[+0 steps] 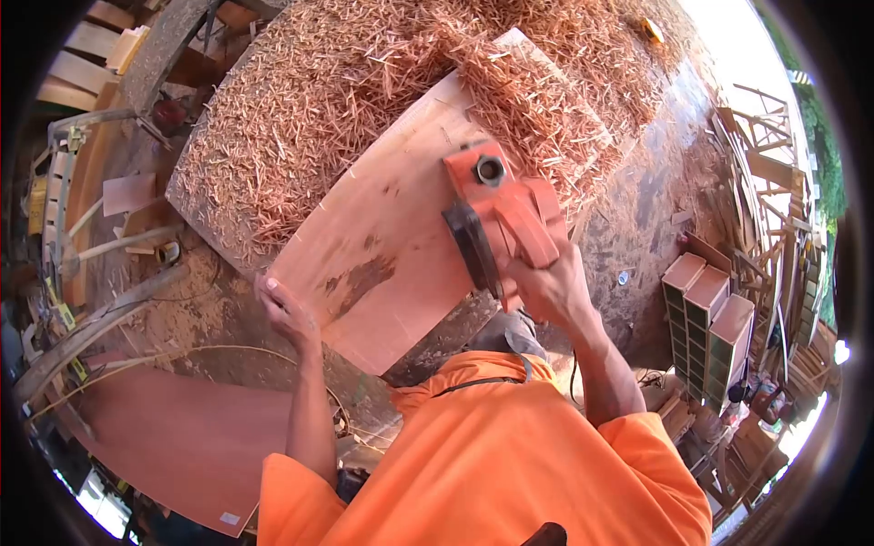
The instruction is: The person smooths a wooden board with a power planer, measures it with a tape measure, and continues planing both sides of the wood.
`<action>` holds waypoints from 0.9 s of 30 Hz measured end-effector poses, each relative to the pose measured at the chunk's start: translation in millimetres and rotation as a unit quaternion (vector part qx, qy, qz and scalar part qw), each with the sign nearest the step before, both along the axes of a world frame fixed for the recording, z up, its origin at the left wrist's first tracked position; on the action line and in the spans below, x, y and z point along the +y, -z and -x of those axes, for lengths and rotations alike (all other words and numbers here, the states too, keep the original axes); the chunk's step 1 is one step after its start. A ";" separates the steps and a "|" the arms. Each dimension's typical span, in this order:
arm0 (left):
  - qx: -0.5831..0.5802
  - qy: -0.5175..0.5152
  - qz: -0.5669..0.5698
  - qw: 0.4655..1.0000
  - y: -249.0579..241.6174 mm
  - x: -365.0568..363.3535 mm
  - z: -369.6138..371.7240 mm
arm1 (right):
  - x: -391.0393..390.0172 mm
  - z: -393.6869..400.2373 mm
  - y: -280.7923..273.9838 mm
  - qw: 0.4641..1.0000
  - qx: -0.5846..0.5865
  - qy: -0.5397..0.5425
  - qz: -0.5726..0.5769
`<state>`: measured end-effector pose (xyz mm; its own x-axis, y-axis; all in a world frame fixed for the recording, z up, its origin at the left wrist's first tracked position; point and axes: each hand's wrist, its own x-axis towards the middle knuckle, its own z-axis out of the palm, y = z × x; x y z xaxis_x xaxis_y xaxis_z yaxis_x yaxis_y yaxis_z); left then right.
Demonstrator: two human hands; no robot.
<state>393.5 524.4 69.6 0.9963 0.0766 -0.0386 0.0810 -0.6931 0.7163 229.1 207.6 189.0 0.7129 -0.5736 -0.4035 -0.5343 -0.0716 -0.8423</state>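
A wide wooden board (pixel 410 218) lies at a slant in front of me, with dark rough patches on its pale reddish face. My right hand (pixel 551 287) is wrapped round the handle of an orange electric planer (pixel 523 214), which rests on the board's right part. At the near left corner, my left hand (pixel 289 309) grips the board's edge; some of its fingers are hidden. Wood shavings (pixel 309 109) are heaped round the far end and cover part of the board.
The board lies over a worktable (pixel 205 191) strewn with shavings. A large reddish panel (pixel 191 437) is at lower left, near a yellowish cord (pixel 218 348). Box-like wooden pieces (pixel 710 300) and stacked lumber (pixel 774 191) stand on the right. A yellow object (pixel 652 31) sits at the far right.
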 end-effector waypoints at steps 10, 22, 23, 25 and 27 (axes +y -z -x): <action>-0.033 0.032 -0.026 0.999 5.7 5.2 -2.2 | -74.5 -186.0 24.2 0.797 0.010 -0.330 0.506; -0.022 -0.010 0.044 0.999 18.4 7.0 -2.1 | -5.5 9.8 -8.6 0.950 -0.009 -0.192 0.247; -0.030 -0.008 0.038 0.999 16.7 7.0 -2.4 | 9.5 31.9 -21.7 0.986 0.028 -0.090 0.138; -0.045 0.000 0.026 0.999 13.7 3.7 -2.2 | 14.9 51.1 -19.6 0.991 0.079 -0.053 0.090; -0.025 -0.015 0.028 0.999 10.9 1.3 -0.4 | 19.8 55.3 -23.4 0.995 0.100 0.011 0.008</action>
